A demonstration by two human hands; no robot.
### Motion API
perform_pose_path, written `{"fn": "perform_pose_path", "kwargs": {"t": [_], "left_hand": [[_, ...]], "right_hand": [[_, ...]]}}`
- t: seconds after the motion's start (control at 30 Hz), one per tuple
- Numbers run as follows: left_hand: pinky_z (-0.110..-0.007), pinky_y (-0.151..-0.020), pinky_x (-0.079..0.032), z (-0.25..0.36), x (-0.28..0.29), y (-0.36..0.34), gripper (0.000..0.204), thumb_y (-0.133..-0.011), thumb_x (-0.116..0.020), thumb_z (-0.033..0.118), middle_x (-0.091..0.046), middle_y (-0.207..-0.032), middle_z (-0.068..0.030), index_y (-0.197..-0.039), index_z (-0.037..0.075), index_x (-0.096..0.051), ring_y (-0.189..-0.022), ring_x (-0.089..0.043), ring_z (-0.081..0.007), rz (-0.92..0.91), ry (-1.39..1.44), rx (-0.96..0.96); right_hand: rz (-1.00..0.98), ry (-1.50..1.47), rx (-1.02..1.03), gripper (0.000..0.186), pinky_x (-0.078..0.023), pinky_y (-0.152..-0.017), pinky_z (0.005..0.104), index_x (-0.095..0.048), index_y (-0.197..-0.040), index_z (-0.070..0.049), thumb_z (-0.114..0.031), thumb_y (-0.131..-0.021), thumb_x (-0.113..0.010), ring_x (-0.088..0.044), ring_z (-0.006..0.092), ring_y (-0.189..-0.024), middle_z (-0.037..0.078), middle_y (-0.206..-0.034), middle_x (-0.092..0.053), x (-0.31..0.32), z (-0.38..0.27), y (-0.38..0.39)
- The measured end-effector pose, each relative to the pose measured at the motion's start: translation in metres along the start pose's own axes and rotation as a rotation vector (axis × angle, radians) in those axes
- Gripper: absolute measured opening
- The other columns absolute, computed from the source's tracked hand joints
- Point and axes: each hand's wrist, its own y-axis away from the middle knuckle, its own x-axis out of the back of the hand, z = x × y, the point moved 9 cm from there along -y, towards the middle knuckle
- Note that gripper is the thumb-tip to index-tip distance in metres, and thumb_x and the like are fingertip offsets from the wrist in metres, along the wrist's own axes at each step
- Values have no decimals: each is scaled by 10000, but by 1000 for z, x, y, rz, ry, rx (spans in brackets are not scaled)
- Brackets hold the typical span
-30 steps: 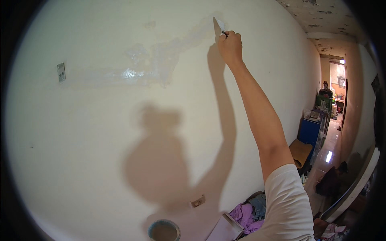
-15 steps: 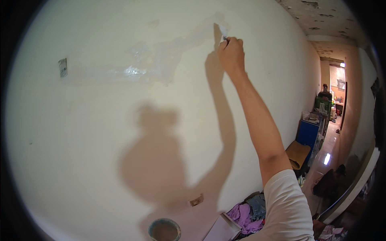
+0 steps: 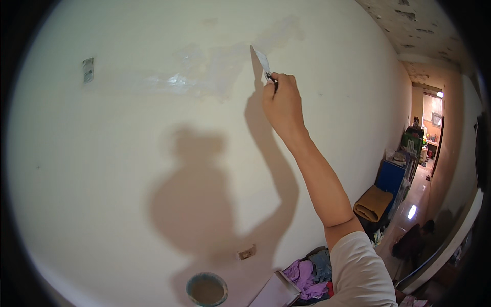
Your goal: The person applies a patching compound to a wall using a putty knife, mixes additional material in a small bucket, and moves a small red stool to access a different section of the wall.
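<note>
My right hand (image 3: 284, 105) is closed round the dark handle of a putty knife (image 3: 262, 60), its pale blade pointing up and to the left against the cream wall (image 3: 102, 204). The blade tip lies on a greyish smoothed patch (image 3: 222, 64) that runs across the upper wall. Part of this patch shines as if wet. Low in the picture is a round tub (image 3: 206, 289) with a bluish rim and brownish-grey contents; what holds it up cannot be seen. My left hand is out of the picture.
A wall socket (image 3: 247, 251) sits low on the wall, and an uncovered switch opening (image 3: 88, 70) at upper left. Heaped clothes (image 3: 307, 276) lie beside a pale box (image 3: 276, 291). A rolled brown mat (image 3: 373, 203) and a blue cabinet (image 3: 390, 176) line the passage at right.
My right hand has drawn the putty knife down and to the left along the patch, away from its upper right end. The view has shifted slightly.
</note>
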Motion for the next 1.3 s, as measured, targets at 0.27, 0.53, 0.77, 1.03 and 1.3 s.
{"fn": "perform_pose_path", "kwargs": {"t": [0.27,0.53,0.77,1.03,1.3], "left_hand": [[-312,-490,-387,-16,-6,-4,304,-1018,-533,304,-513,-646,-9,-952,14,-593,-552,-468,-116,-24,102,95],[-296,-505,-382,4,-2,10,324,-1003,-549,321,-515,-658,-3,-1017,6,-621,-567,-461,-118,9,128,125],[-310,-524,-385,16,0,18,296,-997,-545,314,-520,-685,-10,-988,28,-622,-600,-460,-128,32,124,168],[-332,-550,-396,27,2,22,304,-1001,-530,308,-530,-710,-28,-983,22,-632,-627,-471,-145,20,82,207],[-316,-525,-404,8,-1,11,304,-1012,-512,281,-542,-698,-21,-998,1,-629,-597,-498,-140,-2,79,169]], "right_hand": [[-1,57,-11,326,-517,-813,410,-567,-1197,96,-154,-1001,-495,-632,341,-887,224,-1114,-556,-9,5,-8],[-60,-136,-27,347,-515,-795,376,-540,-1268,104,-122,-1012,-482,-624,300,-866,199,-1099,-515,-24,-10,64],[-193,18,-24,366,-538,-688,412,-530,-1271,112,-119,-989,-498,-628,334,-784,192,-1067,-499,-31,-27,102],[-140,-50,68,321,-546,-629,439,-525,-1228,109,-52,-950,-510,-624,358,-729,202,-1031,-498,-4,-41,121],[-210,26,15,341,-539,-661,465,-527,-1259,85,-106,-979,-494,-626,390,-755,208,-1079,-498,-25,-33,103]]}}
